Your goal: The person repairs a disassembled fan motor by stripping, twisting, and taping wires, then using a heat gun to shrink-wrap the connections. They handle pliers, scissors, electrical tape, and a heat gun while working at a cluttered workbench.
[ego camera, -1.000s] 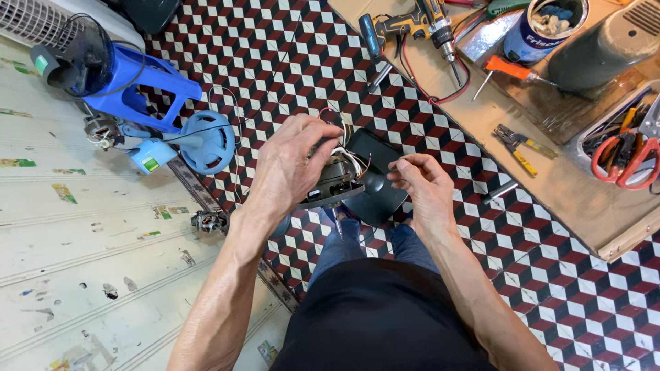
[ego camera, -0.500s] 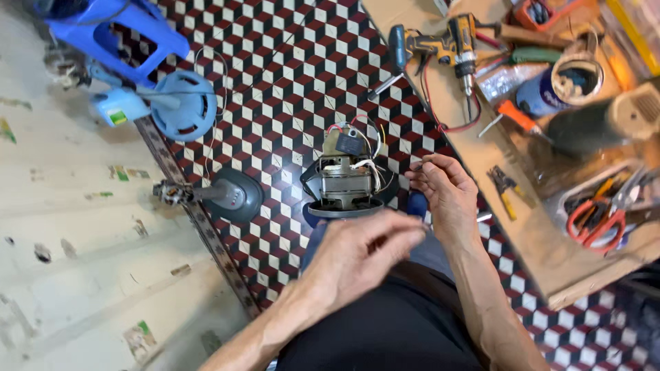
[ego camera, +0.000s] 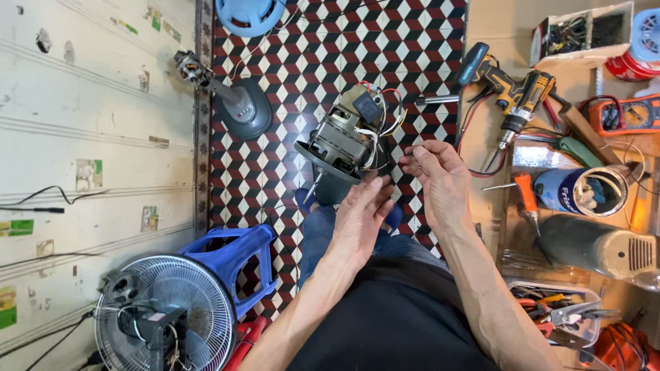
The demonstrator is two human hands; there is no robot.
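Observation:
A fan motor [ego camera: 342, 139] with a metal core and coloured wires [ego camera: 389, 118] sits tilted in a dark round housing [ego camera: 328, 180] on the checkered floor, just beyond my knees. My left hand [ego camera: 361, 221] lies open with its fingers stretched out, the tips at the housing's near edge. My right hand [ego camera: 440, 180] hovers to the right of the motor. Its thumb and fingers are pinched together on what looks like a thin wire from the motor.
To the right, a cardboard sheet holds a cordless drill [ego camera: 514, 86], an orange multimeter [ego camera: 629, 113], a can of parts [ego camera: 584, 190], a grey motor cover [ego camera: 595, 246] and a tray of pliers [ego camera: 555, 312]. A blue stool [ego camera: 230, 257], a caged fan [ego camera: 165, 319] and a fan base [ego camera: 240, 106] stand left.
My left hand has come up from my lap to the housing's near edge. My right hand stays pinched beside the motor. My head has turned, shifting the whole view.

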